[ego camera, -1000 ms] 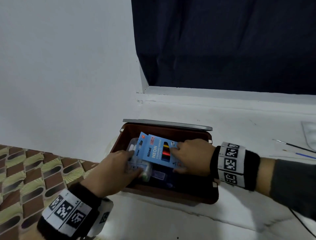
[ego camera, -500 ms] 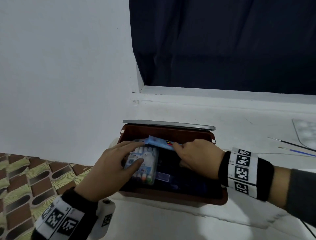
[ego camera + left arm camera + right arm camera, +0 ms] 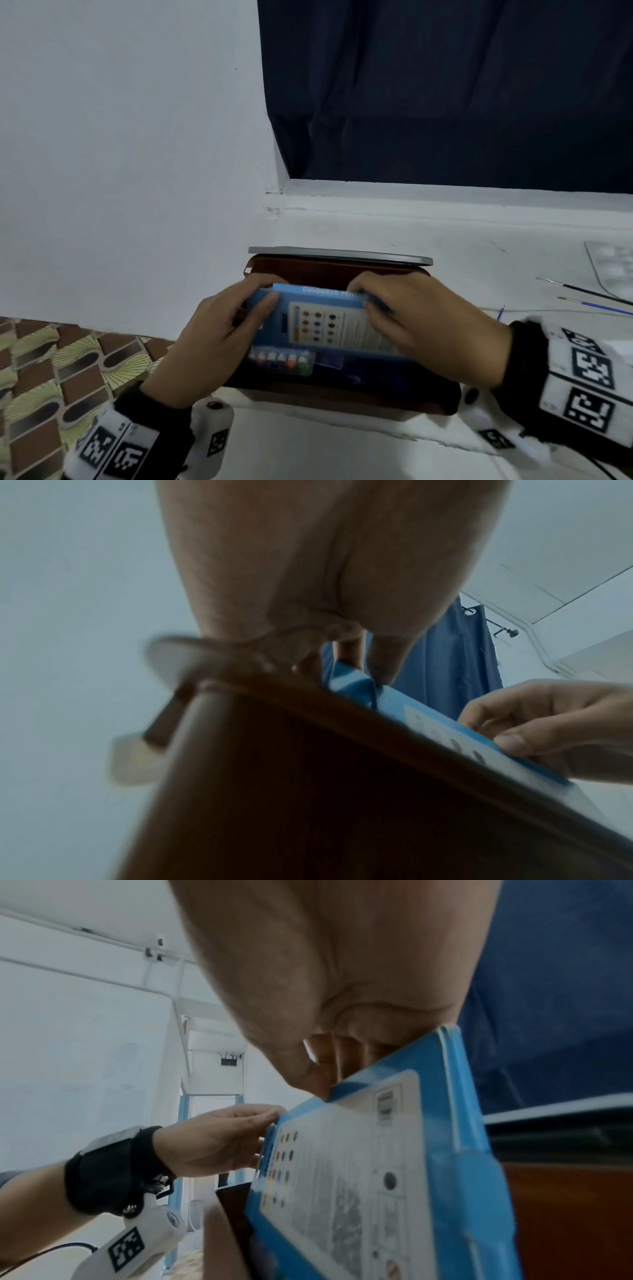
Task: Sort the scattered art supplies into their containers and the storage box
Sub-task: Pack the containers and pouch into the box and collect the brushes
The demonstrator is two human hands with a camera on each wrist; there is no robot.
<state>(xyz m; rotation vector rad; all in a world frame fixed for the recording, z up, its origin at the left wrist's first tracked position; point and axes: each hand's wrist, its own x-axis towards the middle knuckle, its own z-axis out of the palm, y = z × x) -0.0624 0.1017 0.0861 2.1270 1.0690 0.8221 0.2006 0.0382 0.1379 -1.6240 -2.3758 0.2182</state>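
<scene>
A plain white wall (image 3: pixel 120 154) fills the left and far side. A dark blue curtain (image 3: pixel 445 89) hangs at far right above a white ledge (image 3: pixel 445 233); patterned brown-and-green flooring (image 3: pixel 51 370) lies near left.

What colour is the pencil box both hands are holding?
Blue with a white printed panel, clearest in the right wrist view: pencil box.

Pencil pack (image 3: pixel 322 322) over marker case (image 3: pixel 281 361) in storage box (image 3: pixel 329 270); 2 brushes (image 3: pixel 589 298) right.
</scene>
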